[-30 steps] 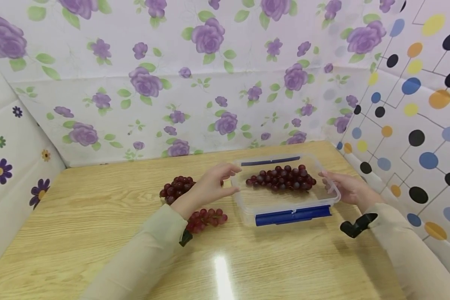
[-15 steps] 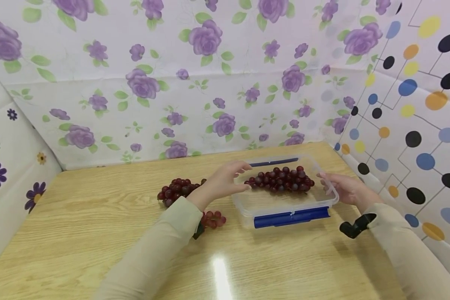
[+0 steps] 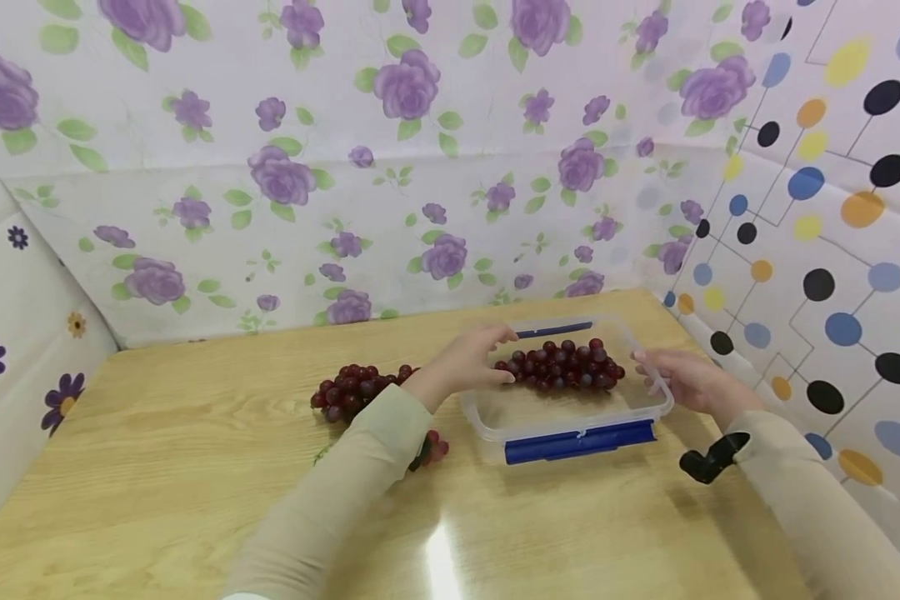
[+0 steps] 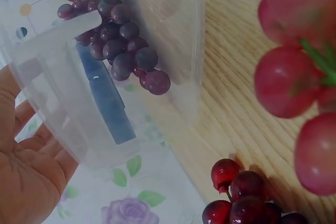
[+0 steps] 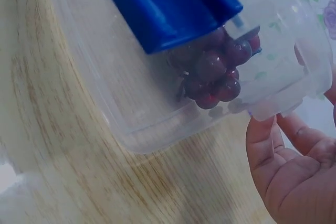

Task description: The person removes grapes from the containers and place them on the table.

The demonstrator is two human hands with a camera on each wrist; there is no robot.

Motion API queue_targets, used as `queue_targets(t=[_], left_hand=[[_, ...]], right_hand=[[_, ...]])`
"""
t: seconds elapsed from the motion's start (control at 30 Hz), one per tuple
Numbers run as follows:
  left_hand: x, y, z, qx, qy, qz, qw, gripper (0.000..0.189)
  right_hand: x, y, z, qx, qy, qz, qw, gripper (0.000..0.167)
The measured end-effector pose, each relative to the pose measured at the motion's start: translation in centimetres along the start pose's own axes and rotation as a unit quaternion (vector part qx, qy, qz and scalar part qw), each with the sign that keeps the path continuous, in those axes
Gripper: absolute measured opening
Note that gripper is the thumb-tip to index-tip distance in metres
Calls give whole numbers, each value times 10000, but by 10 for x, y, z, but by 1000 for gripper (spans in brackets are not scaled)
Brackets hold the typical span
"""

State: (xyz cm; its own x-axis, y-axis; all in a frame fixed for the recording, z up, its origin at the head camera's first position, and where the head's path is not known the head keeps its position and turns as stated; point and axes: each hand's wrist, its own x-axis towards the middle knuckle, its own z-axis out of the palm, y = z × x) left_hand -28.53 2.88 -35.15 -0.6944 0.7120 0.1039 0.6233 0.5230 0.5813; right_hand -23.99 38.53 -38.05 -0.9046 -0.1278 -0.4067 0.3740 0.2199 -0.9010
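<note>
A clear plastic food container (image 3: 551, 415) with blue clasps sits at the right of the table. Inside it lies a bunch of dark grapes (image 3: 562, 367). My left hand (image 3: 465, 362) reaches across the container's left rim, fingers and thumb spread wide apart and no grapes between them. At the opposite end, my right hand (image 3: 696, 383) pinches the rim; a fingertip shows through the plastic in the right wrist view. Left of the container rest a dark red bunch of grapes (image 3: 351, 390) and a lighter red bunch of grapes (image 3: 437, 450), the latter mostly hidden by my left forearm.
The wooden table (image 3: 195, 467) extends to the left and front of the container. A floral sheet (image 3: 285, 225) rises behind the table, and a dotted sheet (image 3: 817, 283) stands close by my right arm. The near blue clasp (image 3: 581, 442) hangs outward.
My left hand has moved right, from beside the container to over its left rim, its forearm now covering more of the lighter grapes. My right hand stays at the right rim.
</note>
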Motion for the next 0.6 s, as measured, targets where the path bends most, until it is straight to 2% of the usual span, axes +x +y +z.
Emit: queue_targets(t=[0.13, 0.23, 0.43, 0.6], left_hand=[[6, 1, 4, 201, -148, -124, 9996, 53], [11, 1, 8, 306, -222, -184, 9991, 53], [22, 2, 12, 466, -482, -278, 9974, 60], [27, 2, 15, 611, -658, -407, 9951, 66]], right_hand=[[2, 3, -1, -211, -20, -37, 9998, 55], [0, 5, -1, -274, -32, -65, 9996, 67], [-1, 3, -2, -195, -3, -14, 9998, 72], [-1, -2, -5, -52, -90, -26, 9999, 67]])
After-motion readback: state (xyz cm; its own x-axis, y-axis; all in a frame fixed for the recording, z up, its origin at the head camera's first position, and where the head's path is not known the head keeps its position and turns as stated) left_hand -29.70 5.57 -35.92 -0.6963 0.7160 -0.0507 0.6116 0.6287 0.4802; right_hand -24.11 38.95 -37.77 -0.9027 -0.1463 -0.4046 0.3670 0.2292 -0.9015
